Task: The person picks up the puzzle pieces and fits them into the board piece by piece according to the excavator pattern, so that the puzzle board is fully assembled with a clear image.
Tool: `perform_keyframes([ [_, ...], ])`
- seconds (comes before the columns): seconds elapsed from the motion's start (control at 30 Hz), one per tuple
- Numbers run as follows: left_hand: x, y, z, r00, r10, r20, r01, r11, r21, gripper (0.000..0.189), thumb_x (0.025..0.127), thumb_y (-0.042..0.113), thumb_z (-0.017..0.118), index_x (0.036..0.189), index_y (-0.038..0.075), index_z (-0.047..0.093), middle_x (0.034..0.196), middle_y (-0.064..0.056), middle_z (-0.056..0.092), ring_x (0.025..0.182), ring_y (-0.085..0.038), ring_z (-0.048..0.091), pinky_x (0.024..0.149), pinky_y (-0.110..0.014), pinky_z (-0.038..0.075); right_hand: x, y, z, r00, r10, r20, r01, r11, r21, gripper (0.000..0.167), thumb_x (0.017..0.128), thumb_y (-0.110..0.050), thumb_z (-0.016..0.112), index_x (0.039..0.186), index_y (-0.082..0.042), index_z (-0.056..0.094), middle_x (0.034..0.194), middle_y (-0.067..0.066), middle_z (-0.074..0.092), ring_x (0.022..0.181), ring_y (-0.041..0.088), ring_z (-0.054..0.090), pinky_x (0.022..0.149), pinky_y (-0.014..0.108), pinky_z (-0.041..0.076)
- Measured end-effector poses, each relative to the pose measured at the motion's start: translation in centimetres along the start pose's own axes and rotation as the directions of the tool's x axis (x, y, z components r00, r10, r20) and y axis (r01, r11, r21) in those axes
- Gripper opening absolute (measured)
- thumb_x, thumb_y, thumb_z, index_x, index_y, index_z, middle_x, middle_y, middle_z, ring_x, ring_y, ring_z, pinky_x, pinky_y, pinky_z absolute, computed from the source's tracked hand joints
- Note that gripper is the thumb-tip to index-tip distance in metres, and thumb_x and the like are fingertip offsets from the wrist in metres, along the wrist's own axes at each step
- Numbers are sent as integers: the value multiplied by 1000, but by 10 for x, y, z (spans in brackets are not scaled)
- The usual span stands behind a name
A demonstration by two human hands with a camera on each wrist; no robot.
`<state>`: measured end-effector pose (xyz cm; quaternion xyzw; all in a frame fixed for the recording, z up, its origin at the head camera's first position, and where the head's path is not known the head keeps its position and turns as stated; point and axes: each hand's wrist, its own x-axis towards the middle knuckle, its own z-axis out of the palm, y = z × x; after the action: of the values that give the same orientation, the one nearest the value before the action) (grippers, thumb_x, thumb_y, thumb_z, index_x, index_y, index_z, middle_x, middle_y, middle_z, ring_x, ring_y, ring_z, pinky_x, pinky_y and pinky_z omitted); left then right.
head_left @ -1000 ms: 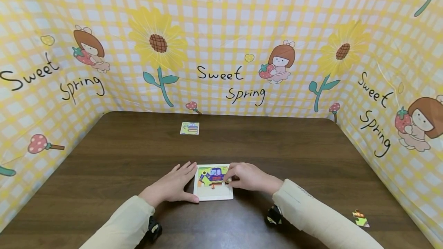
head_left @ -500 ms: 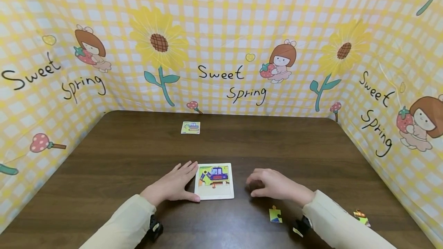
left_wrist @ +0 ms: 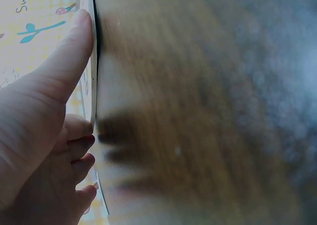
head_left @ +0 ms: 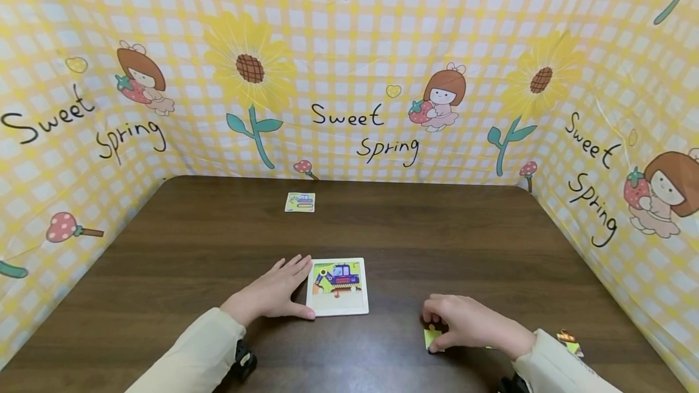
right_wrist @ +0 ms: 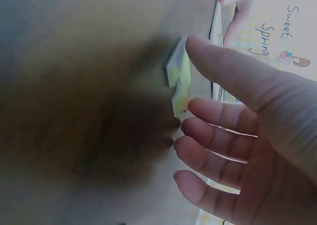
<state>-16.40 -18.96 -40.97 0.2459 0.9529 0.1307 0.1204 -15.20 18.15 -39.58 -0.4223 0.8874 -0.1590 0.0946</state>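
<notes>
A white-framed puzzle tray [head_left: 341, 304] lies on the table in the head view. Its upper part carries fitted pieces of a purple excavator; the lower part shows bare board. My left hand [head_left: 271, 294] rests along the tray's left side, fingers straight, thumb at the near left corner. To the right of the tray, my right hand [head_left: 466, 320] pinches a green-yellow puzzle piece [head_left: 432, 337], lying at the table. In the right wrist view the thumb meets one end of this piece [right_wrist: 183, 69] and the index fingertip the other; the remaining fingers curl beside it.
Another puzzle piece [head_left: 570, 342], orange and green, lies at the far right. A green sliver [head_left: 489, 347] peeks out under my right wrist. At the back lies a small excavator picture card [head_left: 300, 202]. Yellow checked cloth [head_left: 349, 53] walls in the brown table [head_left: 218, 223].
My right hand has left the tray, moved right and toward me, and come down on the green-yellow piece. The left hand and tray have stayed put.
</notes>
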Motion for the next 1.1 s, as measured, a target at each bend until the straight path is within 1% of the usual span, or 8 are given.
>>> perform_keyframes([
  [0.23,0,0,0,1000,-7,2,7,1000,5,100,74,62,63,142,-4,28,149,-15,21,136,-31,14,107,-49,11,-3,-3,2,1000,-15,-10,14,999,-37,30,67,-26,80,79,-18,53,76,-14,43,64,0,41,56,19,39],
  [0.33,1,0,0,1000,-8,2,8,1000,1,101,74,62,63,142,-3,28,149,-15,22,136,-31,14,107,-49,11,-4,-3,3,1000,-24,-15,24,999,-36,29,67,-24,78,79,-18,53,76,-14,42,63,-1,41,54,18,38],
  [0.5,1,1,-1,1000,-6,5,6,1000,3,100,74,62,63,142,-3,28,149,-15,22,137,-31,14,107,-49,11,-5,-1,2,999,-23,-25,23,1000,0,26,71,-23,76,82,-19,53,78,-13,43,64,0,43,55,19,39],
  [0.63,2,1,-2,1000,-6,1,6,1000,6,100,74,62,63,142,-4,28,149,-15,22,136,-31,14,107,-49,11,-2,0,-1,998,-39,-56,41,998,36,26,72,-22,75,82,-19,52,77,-13,45,64,2,45,56,19,40],
  [0.77,2,1,-1,1000,-11,1,11,1000,9,101,73,62,63,142,-3,28,149,-15,22,136,-31,14,107,-49,11,7,-1,-4,993,-67,-96,72,996,52,26,71,-19,75,80,-19,50,73,-11,46,62,4,46,54,18,39],
  [0.87,2,0,-1,1000,-13,2,12,1000,14,101,73,63,62,142,-3,28,149,-15,22,137,-31,14,107,-49,11,18,-5,-7,993,-62,-105,70,995,66,25,72,-19,74,80,-19,51,72,-9,45,61,4,45,53,18,38],
  [1.0,1,0,0,1000,11,-15,-11,1000,7,101,74,62,63,141,-5,29,148,-18,23,136,-33,15,106,-51,12,36,-14,-9,992,-57,-112,64,996,61,22,73,-21,74,83,-18,54,74,-9,46,63,5,45,54,19,39],
  [1.1,0,0,0,999,28,-29,-28,1000,-2,101,74,60,64,140,-7,29,147,-20,24,135,-35,16,105,-53,13,53,-23,-8,989,-81,-126,87,995,43,20,74,-22,74,85,-17,57,76,-9,48,65,7,47,55,19,40],
])
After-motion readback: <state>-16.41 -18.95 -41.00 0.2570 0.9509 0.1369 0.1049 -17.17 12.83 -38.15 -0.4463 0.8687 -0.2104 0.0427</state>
